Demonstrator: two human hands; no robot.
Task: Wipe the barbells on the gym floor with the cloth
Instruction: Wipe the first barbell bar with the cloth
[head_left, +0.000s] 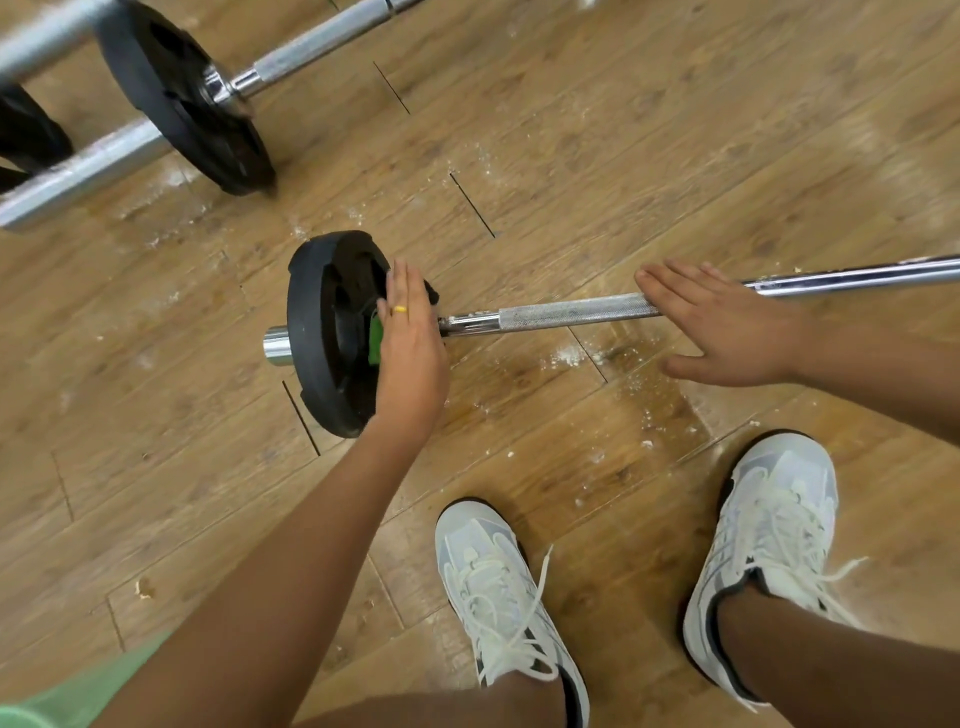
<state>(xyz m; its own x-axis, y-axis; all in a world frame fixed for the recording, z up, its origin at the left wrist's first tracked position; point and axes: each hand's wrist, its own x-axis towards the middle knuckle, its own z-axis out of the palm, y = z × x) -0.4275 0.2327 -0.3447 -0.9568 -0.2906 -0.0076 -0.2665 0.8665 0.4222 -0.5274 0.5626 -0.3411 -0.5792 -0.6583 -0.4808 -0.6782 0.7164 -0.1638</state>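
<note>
At 10 o'clock two other barbells (291, 65) lie on the wood floor (623, 130). Near centre, your left arm reaches straight out to 12 o'clock, and the left hand (410, 348) has straight fingers pressing the green cloth (375, 340) flat against the black plate (322, 332). Toward 3 o'clock along the barbell (571, 310), your right hand (727, 325) lies palm down on it, fingers straight and slightly spread.

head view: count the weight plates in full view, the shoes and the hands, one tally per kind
weight plates: 2
shoes: 2
hands: 2
total: 6
</note>
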